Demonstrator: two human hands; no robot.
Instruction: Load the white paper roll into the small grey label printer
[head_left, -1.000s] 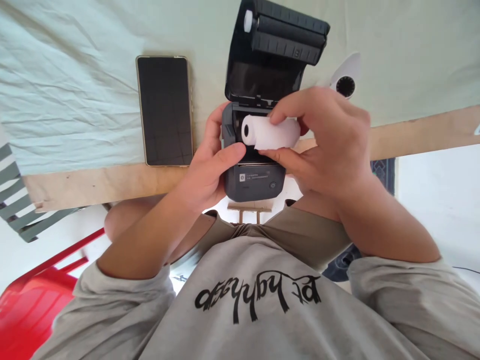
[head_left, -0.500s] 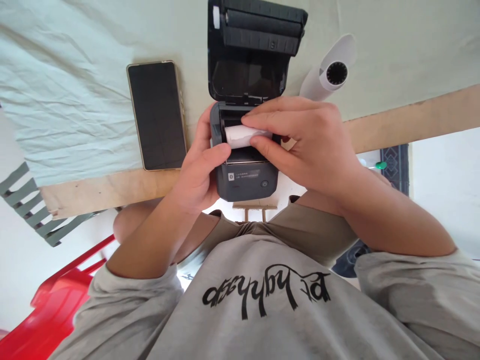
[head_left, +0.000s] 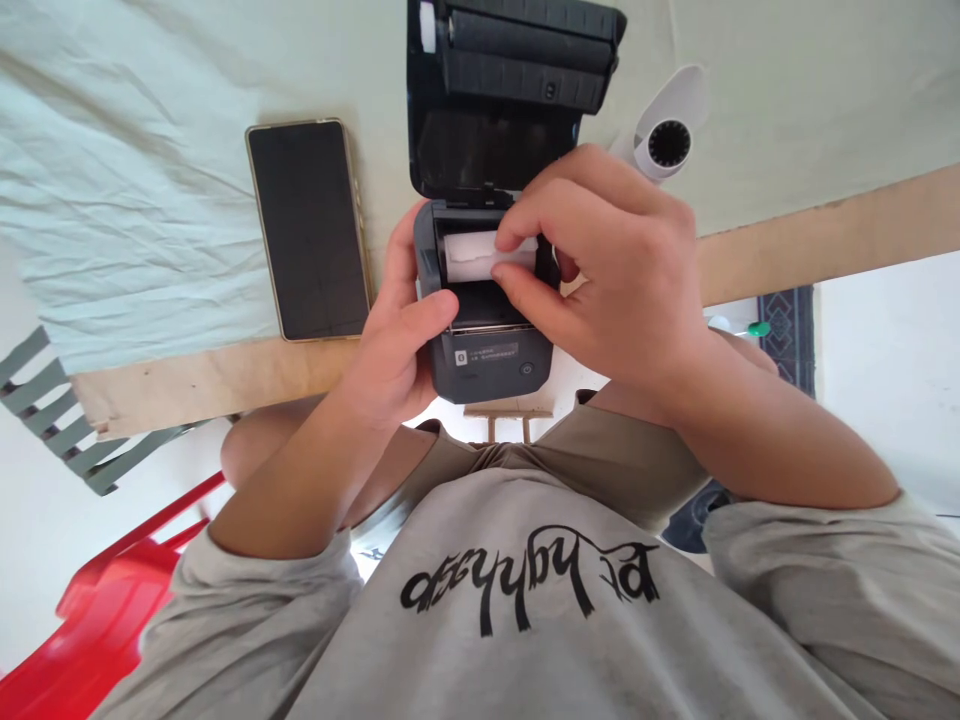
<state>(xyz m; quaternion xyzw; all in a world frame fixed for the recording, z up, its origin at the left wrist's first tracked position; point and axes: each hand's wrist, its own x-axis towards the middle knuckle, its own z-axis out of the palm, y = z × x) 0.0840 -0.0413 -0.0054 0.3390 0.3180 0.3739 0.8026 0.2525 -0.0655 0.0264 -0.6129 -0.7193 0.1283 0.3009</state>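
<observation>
A small black printer stands at the near table edge with its lid swung open away from me. A white paper roll lies inside its bay. My left hand grips the printer's left side, thumb on its front lip. My right hand reaches over the bay, fingertips and thumb pinching the roll's paper.
A dark phone lies face up left of the printer on the pale green cloth. A second white paper roll lies at the right of the lid. A red chair shows below the wooden table edge.
The roll went down from above the bay into the printer. My right hand followed it and now pinches the paper inside. My left hand kept its hold.
</observation>
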